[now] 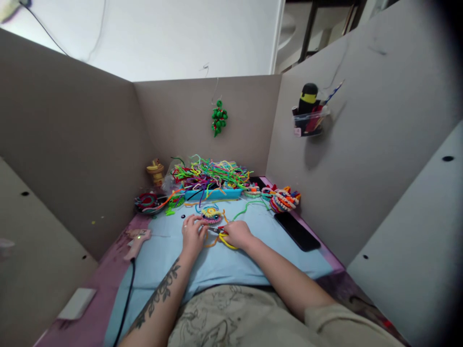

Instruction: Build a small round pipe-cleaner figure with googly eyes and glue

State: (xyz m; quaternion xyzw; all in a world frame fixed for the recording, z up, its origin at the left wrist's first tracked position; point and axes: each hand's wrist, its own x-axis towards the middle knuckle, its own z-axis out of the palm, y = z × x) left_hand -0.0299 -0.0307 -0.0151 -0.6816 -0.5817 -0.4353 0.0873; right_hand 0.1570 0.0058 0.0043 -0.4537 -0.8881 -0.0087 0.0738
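Note:
My left hand [193, 233] rests on the light blue mat [173, 260] with its fingers curled, pinching an orange pipe cleaner [211, 243]. My right hand [237, 233] is closed round a small red-handled tool [218, 230] and a yellow pipe cleaner loop [227, 243]. Just beyond both hands lies a coiled multicoloured pipe cleaner piece [211, 214]. A green pipe cleaner [249, 206] curves away to its right.
A blue tray [213, 193] heaped with coloured pipe cleaners stands at the back. Finished coiled pieces [284, 200] lie at the back right, a black phone [296, 230] beside them. A pink glue gun [137, 242] with a black cord lies left. Cardboard walls enclose the desk.

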